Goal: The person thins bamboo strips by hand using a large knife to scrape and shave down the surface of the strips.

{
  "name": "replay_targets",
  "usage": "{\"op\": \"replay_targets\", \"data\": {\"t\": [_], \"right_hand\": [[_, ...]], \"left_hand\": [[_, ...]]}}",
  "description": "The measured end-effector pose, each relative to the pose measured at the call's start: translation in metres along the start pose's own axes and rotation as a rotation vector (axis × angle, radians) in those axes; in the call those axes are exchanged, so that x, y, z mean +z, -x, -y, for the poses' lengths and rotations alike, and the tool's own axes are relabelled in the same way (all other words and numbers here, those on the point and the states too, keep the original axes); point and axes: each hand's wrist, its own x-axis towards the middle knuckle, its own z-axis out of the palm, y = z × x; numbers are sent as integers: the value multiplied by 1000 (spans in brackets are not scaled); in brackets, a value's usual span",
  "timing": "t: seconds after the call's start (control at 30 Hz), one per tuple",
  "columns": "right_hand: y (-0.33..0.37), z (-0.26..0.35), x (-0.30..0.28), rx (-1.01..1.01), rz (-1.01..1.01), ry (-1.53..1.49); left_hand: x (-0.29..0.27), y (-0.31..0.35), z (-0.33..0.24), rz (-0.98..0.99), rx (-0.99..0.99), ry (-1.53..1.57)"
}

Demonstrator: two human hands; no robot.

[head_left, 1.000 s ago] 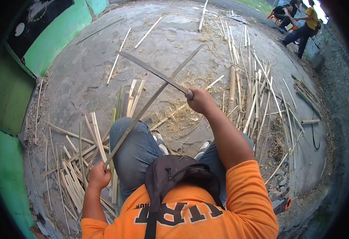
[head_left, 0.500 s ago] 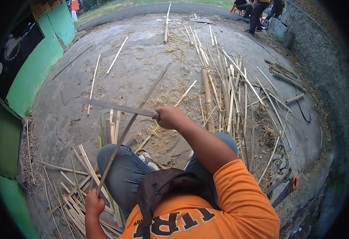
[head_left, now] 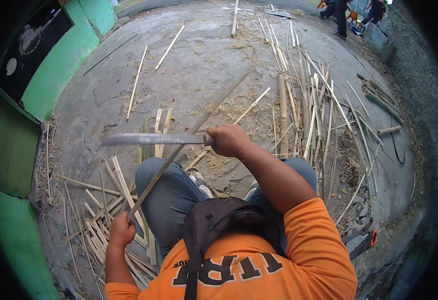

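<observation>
My right hand (head_left: 227, 140) is closed round the handle of a machete (head_left: 151, 139), whose long grey blade points left, nearly level in the picture. The blade crosses a long, thin bamboo strip (head_left: 218, 102) close to the handle; I cannot tell whether they touch. My left hand (head_left: 122, 229) grips that strip near its lower end, at the left of my body. From there the strip slants up and right past my left knee toward the middle of the ground. A pile of pale split bamboo strips (head_left: 95, 234) lies beside my left hand.
Many bamboo strips and poles (head_left: 283, 115) lie right of centre, among shavings (head_left: 214, 159). A saw (head_left: 363, 246) with an orange part rests at lower right. A green wall (head_left: 49, 82) bounds the left, a rough grey wall (head_left: 414, 65) the right. People (head_left: 336, 17) are at the far right.
The machete blade has swung slightly and now lies more level, its tip lower. Both hands keep their grip. The whole view has shifted, so the ground appears further right.
</observation>
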Motion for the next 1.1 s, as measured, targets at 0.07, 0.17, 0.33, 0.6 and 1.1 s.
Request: {"op": "replay_targets", "data": {"t": [0.07, 0.17, 0.33, 0.6, 1.1], "right_hand": [[-4, -13, 3, 84, -168, -154], [-3, -14, -1, 191, -195, -205], [3, 17, 8, -53, -57, -128], [4, 12, -25, -19, 40, -24], [-1, -1, -22, 166, 73, -124]], "left_hand": [[16, 7, 2, -49, 24, 120], [15, 12, -18, -28, -55, 126], [17, 17, -7, -42, -37, 119], [13, 49, -7, 188, -166, 451], [24, 40, 20, 252, -210, 465]]}}
